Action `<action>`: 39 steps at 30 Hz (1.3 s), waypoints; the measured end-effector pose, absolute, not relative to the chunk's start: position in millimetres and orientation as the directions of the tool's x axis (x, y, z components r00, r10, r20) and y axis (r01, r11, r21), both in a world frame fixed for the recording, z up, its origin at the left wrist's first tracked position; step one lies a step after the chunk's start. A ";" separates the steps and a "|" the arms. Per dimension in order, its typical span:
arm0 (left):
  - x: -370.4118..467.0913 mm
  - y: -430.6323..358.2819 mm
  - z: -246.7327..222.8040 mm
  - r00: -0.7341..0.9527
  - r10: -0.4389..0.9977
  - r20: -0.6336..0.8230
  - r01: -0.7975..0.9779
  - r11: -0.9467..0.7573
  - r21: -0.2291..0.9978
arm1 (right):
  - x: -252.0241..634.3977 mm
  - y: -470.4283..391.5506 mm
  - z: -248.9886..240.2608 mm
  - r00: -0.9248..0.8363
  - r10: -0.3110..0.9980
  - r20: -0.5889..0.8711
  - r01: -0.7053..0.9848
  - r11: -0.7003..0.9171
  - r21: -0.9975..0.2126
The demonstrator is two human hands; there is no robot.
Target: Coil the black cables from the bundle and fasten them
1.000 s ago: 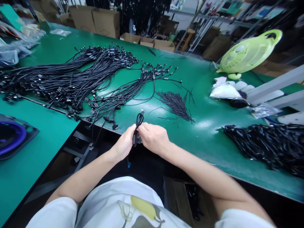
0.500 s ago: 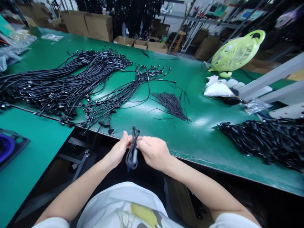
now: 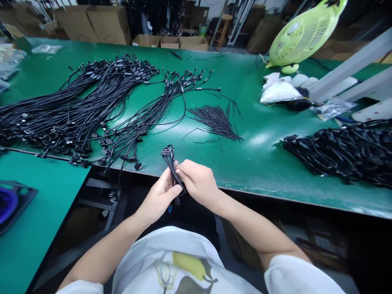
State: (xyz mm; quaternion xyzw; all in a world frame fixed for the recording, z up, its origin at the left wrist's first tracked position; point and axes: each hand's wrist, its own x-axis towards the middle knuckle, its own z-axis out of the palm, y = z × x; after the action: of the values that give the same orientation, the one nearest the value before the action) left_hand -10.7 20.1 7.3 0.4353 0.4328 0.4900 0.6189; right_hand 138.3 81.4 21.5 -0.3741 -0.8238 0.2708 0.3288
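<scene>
Here's the green table (image 3: 260,163), a big cable pile (image 3: 101,98) spread across its left; nearer the middle, short black ties (image 3: 216,120); and at the front edge, left hand (image 3: 159,198) and right hand (image 3: 199,181) both gripping a folded black cable (image 3: 172,163)!

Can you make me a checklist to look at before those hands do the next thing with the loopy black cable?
1. Left hand holding the looped cable: ok.
2. Right hand fingers at the cable too: ok.
3. A hand free to grab something else: not ok, both are busy.
4. Thin black strips nearby: ok, on the green table just past the hands.
5. Strip wrapped around the cable: cannot tell, fingers cover part of it.
6. Bundled cables apart from the loose cables: ok.
</scene>
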 end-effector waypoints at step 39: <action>-79.0 14.2 -35.7 -0.377 0.910 0.174 0.593 0.093 0.800 | 498.8 165.1 24.9 0.380 0.714 0.588 0.908 -0.409 -0.091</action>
State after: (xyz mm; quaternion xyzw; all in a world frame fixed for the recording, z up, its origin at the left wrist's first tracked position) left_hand -79.0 14.2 -35.7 0.5254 0.7148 0.4215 0.1880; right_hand 498.8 165.1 24.9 -0.8052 -0.5036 -0.2370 0.2046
